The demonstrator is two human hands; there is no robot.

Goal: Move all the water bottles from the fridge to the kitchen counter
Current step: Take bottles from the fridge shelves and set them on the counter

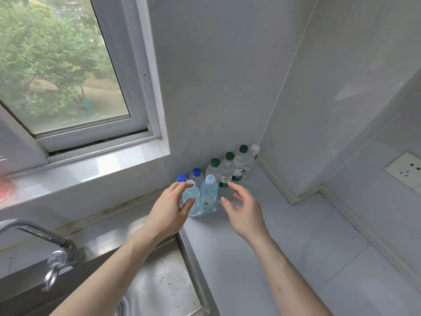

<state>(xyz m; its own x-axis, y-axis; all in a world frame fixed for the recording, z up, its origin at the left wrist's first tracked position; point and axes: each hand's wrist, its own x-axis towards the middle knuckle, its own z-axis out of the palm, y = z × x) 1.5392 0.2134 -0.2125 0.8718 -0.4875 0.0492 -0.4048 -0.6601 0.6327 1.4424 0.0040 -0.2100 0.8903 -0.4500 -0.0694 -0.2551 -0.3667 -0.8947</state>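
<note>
With my left hand [169, 209] spread against one pale-capped bottle [191, 197] and my right hand [242, 209] spread and empty beside its twin [208, 195], eight bottles crowded the table [284, 258] corner, where one careless nudge could have toppled the row.

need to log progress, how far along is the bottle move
Eight water bottles already stand on the counter by the wall. The left hand touches a pale-capped bottle in front; the right hand hovers open, holding nothing. The fridge is out of view, so what remains cannot be told.
</note>
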